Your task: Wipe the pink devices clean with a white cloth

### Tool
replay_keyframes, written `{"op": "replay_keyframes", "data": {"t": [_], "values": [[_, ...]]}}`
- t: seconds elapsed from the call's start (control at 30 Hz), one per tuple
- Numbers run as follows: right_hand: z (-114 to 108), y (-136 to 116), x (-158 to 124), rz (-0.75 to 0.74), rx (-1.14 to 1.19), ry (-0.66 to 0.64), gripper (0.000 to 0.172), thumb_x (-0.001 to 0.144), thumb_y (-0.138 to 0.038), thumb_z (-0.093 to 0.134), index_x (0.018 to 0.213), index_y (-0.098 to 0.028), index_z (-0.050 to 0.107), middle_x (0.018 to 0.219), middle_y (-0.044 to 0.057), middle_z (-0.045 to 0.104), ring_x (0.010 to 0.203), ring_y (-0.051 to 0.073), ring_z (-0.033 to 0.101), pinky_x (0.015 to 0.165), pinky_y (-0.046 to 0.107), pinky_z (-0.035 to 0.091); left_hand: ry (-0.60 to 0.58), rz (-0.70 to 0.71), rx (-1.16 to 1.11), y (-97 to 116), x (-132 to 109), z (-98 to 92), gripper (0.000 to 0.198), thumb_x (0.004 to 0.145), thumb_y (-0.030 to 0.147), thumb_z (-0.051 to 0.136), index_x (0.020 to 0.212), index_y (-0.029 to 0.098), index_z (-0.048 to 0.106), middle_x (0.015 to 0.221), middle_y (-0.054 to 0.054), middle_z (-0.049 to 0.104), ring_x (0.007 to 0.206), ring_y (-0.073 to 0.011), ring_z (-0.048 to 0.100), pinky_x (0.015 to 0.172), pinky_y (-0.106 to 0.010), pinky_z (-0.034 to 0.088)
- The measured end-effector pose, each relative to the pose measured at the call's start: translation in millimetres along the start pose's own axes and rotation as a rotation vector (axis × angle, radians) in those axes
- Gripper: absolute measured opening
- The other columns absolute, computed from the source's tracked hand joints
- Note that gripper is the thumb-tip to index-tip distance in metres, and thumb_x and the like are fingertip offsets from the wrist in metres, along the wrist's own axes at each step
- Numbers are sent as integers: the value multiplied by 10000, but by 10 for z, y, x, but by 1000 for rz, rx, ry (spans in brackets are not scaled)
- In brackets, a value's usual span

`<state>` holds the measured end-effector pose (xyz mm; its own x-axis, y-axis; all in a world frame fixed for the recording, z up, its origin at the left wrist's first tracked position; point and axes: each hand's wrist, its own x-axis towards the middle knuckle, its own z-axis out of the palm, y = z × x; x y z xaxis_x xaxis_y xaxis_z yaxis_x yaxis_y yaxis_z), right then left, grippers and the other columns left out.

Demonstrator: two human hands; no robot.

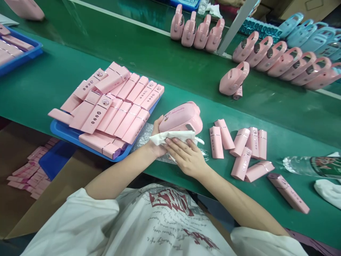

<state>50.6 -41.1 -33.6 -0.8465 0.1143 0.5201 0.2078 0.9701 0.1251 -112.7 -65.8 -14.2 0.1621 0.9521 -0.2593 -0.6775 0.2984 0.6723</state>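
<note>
My left hand grips a pink handbag-shaped device from its left side, just above the green table edge. My right hand presses a white cloth against the device's near side, fingers closed flat over the cloth. Left of my hands a blue tray carries a heap of several pink slim bar-shaped units. To the right, several more pink bars lie loose on the table.
Rows of pink handbag-shaped devices stand at the back right, with another group further back and one alone. A clear plastic bottle and white cloth lie far right. A second blue tray sits far left.
</note>
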Motion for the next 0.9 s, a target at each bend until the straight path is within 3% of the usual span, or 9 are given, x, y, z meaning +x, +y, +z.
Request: {"op": "replay_keyframes", "data": {"t": [0.13, 0.2, 0.3, 0.4, 0.47, 0.57, 0.63, 0.8, 0.9], "values": [[20, 131, -31, 164, -62, 134, 492, 973, -264, 424, 1465, -257, 400, 1364, 62, 583, 1409, 221, 385, 1215, 474, 221, 151, -103, -484, 15, -13, 51, 571, 790, 640, 489, 999, 127, 627, 758, -55, 711, 645, -141, 658, 572, -210, 535], [-7, 191, 41, 229, 52, 211, 572, 977, -313, 429, 1523, -246, 275, 1441, 105, 504, 1459, 265, 275, 1188, 520, 264, 186, -54, -532, 2, 1, 48, 538, 825, 610, 463, 1054, 144, 602, 822, -53, 716, 690, -145, 669, 570, -211, 538], [-76, 248, 189, 414, 415, 266, 556, 1004, -415, 316, 1525, -233, 252, 1498, 138, 423, 1452, 278, 293, 1124, 482, 382, 128, -58, -414, -12, 9, 16, 599, 781, 666, 466, 1070, 154, 581, 803, -62, 704, 713, -186, 683, 564, -249, 542], [-86, 261, 260, 667, 810, 245, 593, 998, -534, 191, 1448, -200, 385, 1370, 137, 556, 1331, 238, 485, 1038, 394, 474, 15, -99, -265, -12, -9, -25, 719, 669, 742, 508, 1068, 147, 574, 735, -70, 687, 658, -227, 684, 487, -263, 502], [-41, 249, 243, 744, 993, 199, 656, 975, -602, 141, 1385, -197, 455, 1263, 121, 628, 1235, 221, 568, 1006, 377, 497, -23, -82, -213, -5, -26, -37, 738, 639, 753, 516, 1079, 164, 572, 730, -62, 690, 623, -234, 681, 465, -267, 485], [39, 217, 189, 826, 1198, 172, 661, 945, -658, 197, 1285, -203, 534, 1187, 114, 663, 1104, 224, 635, 932, 383, 545, -38, -66, -173, 12, -42, -24, 716, 650, 757, 501, 1065, 178, 581, 730, -54, 694, 584, -225, 670, 457, -271, 481], [58, 203, 175, 955, 1319, 251, 575, 906, -659, 363, 1184, -209, 589, 1120, 107, 686, 1008, 233, 660, 807, 372, 584, -52, -66, -152, 20, -45, -4, 720, 656, 768, 497, 1055, 174, 584, 711, -55, 686, 591, -225, 669, 454, -269, 484], [14, 292, 194, 1269, 1461, 516, 427, 816, -569, 572, 1011, -193, 625, 956, 63, 711, 843, 204, 667, 644, 309, 559, 105, 91, -80, -17, -33, 34, 653, 679, 679, 606, 1123, 201, 570, 922, -56, 708, 795, -220, 688, 583, -281, 562], [-36, 462, 146, 1287, 1377, 494, 414, 798, -553, 574, 967, -180, 631, 905, 52, 706, 795, 197, 653, 633, 307, 530, 222, 290, 111, -75, -3, 26, 703, 672, 515, 710, 1281, 242, 491, 1184, -69, 652, 1046, -236, 641, 771, -319, 572]]}}
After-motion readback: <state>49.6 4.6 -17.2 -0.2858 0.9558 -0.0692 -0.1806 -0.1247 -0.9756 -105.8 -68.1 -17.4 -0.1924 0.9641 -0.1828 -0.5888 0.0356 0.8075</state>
